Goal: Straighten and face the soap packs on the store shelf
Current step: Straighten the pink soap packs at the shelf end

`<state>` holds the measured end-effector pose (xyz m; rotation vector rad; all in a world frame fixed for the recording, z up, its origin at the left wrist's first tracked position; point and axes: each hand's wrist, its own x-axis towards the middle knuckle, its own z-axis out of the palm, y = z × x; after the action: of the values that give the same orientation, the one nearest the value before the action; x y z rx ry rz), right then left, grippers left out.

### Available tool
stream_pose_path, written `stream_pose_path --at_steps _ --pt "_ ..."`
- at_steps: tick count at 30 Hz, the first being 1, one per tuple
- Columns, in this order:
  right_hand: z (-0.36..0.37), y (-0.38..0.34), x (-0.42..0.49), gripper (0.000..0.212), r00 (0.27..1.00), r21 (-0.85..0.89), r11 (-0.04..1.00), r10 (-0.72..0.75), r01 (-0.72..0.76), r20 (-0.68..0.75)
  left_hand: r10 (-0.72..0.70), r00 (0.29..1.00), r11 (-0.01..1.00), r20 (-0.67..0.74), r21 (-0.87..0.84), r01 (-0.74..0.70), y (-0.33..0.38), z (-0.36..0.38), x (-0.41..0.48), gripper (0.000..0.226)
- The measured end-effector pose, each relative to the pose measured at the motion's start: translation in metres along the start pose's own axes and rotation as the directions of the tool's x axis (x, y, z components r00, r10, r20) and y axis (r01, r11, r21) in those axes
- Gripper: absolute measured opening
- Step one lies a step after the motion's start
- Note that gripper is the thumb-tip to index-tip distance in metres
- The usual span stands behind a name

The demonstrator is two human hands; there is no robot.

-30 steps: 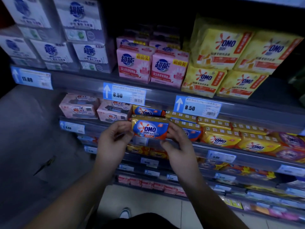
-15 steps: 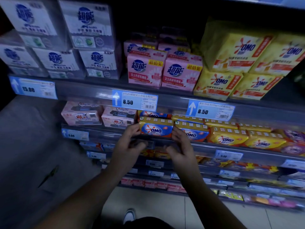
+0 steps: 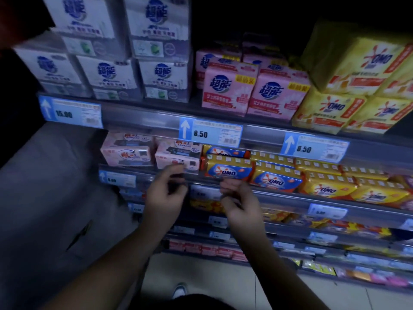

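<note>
Head view, looking down a dim store aisle: nearest, a light shoe [image 3: 180,290] stands on the tiled floor, and two bare forearms reach up toward the shelving. The left hand [image 3: 164,195] and the right hand [image 3: 240,201] hang apart, just in front of the shelf rail [image 3: 279,199], both with fingers loosely curled and gripping nothing; the right fingertips [image 3: 225,183] sit just below the front pack, and motion blur hides whether they touch it. That blue-and-yellow OMO soap pack [image 3: 229,170] lies flat at the shelf's front edge, logo facing out, with a second OMO pack [image 3: 225,151] behind it. Just to its right a matching OMO pack [image 3: 276,180] faces forward, and a row of yellow OMO packs [image 3: 328,189] runs on to the right. To the left, two pink soap packs [image 3: 176,157] stand side by side, the nearer one beside the front pack. Above them the next rail carries blue price labels: 8.50 [image 3: 210,134], another 8.50 [image 3: 315,148] and 15.00 [image 3: 70,113] at the far left. On the upper shelf stand white boxed packs [image 3: 111,74], pink cartons [image 3: 228,88] and large yellow OMO bundles [image 3: 330,110], stacked two high.
</note>
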<state>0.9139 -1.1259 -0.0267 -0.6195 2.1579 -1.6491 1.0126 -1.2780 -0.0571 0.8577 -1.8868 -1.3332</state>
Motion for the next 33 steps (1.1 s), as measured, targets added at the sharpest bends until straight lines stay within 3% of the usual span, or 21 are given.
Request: stream_pose_path --at_steps 3,6,10,13,18,21,23,26,28,33 --pt "0.036 -0.008 0.008 0.049 0.987 -0.067 0.997 -0.015 0.026 0.16 -0.044 0.992 0.998 -0.117 0.041 0.049 -0.002 -0.021 0.011 0.045" --pt "0.059 -0.014 0.016 0.064 0.976 -0.119 0.993 0.006 0.02 0.219 -0.015 1.0 0.994 -0.018 0.108 0.017 -0.002 -0.03 0.023 0.067" --pt "0.07 -0.022 0.026 0.065 0.976 -0.128 0.992 0.015 0.013 0.217 -0.053 0.995 0.993 0.089 0.113 0.043 -0.004 -0.034 0.035 0.088" --pt "0.069 -0.026 0.029 0.058 0.98 -0.097 0.995 -0.009 0.028 0.196 -0.066 0.995 0.997 0.077 0.048 0.062 -0.005 -0.036 0.036 0.075" --pt "0.064 -0.032 0.01 0.051 0.988 0.061 0.993 -0.112 0.106 0.109 -0.054 0.998 0.946 -0.028 -0.322 0.043 0.005 -0.042 0.01 0.037" --pt "0.059 -0.035 0.001 0.029 0.98 0.101 0.977 -0.194 0.188 0.053 -0.075 0.994 0.884 -0.081 -0.466 0.029 0.008 -0.046 -0.009 0.023" --pt "0.054 -0.038 0.0 0.012 0.987 0.144 0.979 -0.153 0.145 0.042 -0.112 0.989 0.852 -0.095 -0.522 0.046 0.011 -0.049 -0.017 0.026" --pt "0.046 -0.041 -0.006 0.027 0.994 0.173 0.981 -0.1 0.09 0.048 -0.124 0.99 0.854 -0.067 -0.515 0.072 0.015 -0.057 -0.02 0.031" --pt "0.043 -0.04 -0.011 0.025 0.992 0.209 0.975 -0.1 0.082 0.078 -0.09 0.995 0.867 -0.034 -0.495 0.062 0.015 -0.064 -0.02 0.028" --pt "0.035 -0.029 -0.015 0.026 0.979 0.31 0.948 -0.121 0.066 0.163 0.019 0.993 0.821 0.119 -0.569 0.052 0.02 -0.075 -0.016 0.043"
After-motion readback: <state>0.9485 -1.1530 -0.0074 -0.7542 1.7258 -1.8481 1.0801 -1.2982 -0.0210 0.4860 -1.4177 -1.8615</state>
